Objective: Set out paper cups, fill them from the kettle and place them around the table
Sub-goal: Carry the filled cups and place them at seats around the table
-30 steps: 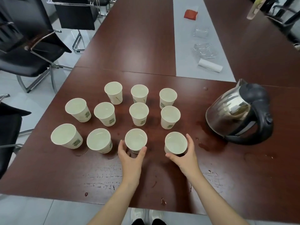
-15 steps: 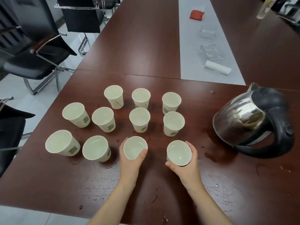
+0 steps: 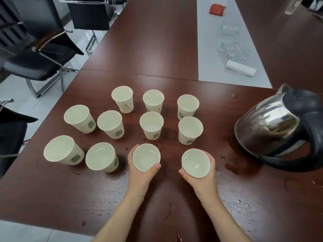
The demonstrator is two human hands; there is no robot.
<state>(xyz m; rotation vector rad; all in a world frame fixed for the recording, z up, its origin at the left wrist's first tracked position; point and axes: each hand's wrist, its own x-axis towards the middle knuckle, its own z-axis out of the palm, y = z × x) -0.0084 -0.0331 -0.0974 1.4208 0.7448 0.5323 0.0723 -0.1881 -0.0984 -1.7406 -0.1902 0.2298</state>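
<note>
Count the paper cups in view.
11. Back row cups; middle row cups; front left cups; left hand grips the tenth cup; right hand grips the eleventh cup. None appear hidden.

- An office meeting room.
- Long dark wooden worktop (image 3: 157, 41) built from joined sections.
- Black chrome-framed office chairs (image 3: 35, 63) stand alongside.
- Glass dishes (image 3: 234, 50) down its middle.

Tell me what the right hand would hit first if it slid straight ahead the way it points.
Most likely the middle-row right cup, standing just beyond the right hand and its held cup; how high the hand is lifted is unclear.
</note>
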